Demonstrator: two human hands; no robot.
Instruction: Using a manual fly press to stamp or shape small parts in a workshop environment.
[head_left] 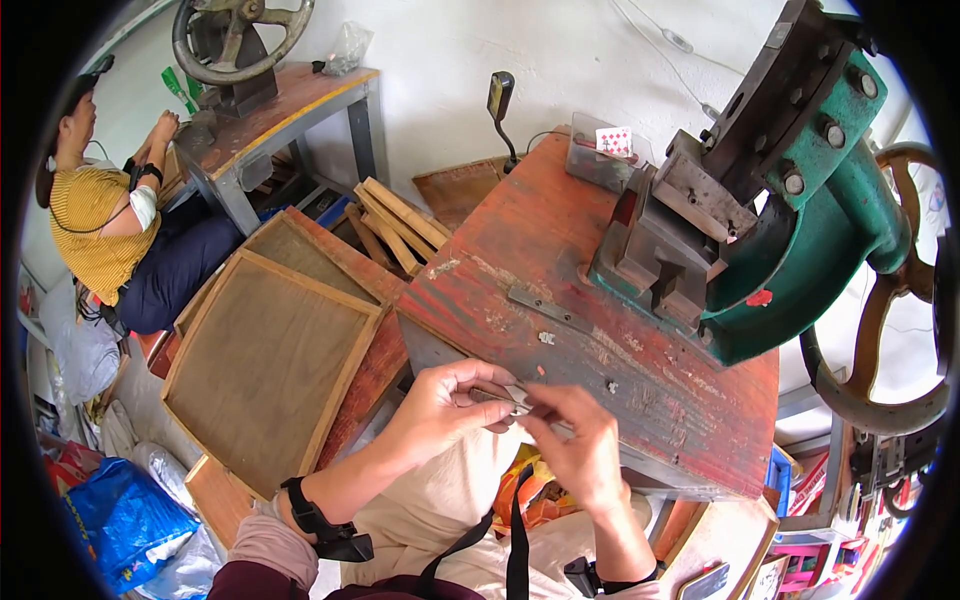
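Observation:
Above my lap, at the near edge of the red workbench (450, 290), my two hands meet over a small silvery metal piece (518, 396). My left hand (455, 405) pinches it between thumb and fingers. The fingertips of my right hand (580, 435) close on its other side, slightly smeared by motion. Fingers cover most of the piece, so its exact kind does not show. Beyond my hands, a flat metal bar with holes (550, 310) lies on the bench, with a few small metal bits (546, 338) near it.
A green hand press (840, 230) with a large wheel stands at the bench's right. Behind it sits a clear plastic box (590, 160). Wooden trays (270, 350) lean at left, beside wood strips (405, 220). Another person (105, 220) sits at a second bench, far left.

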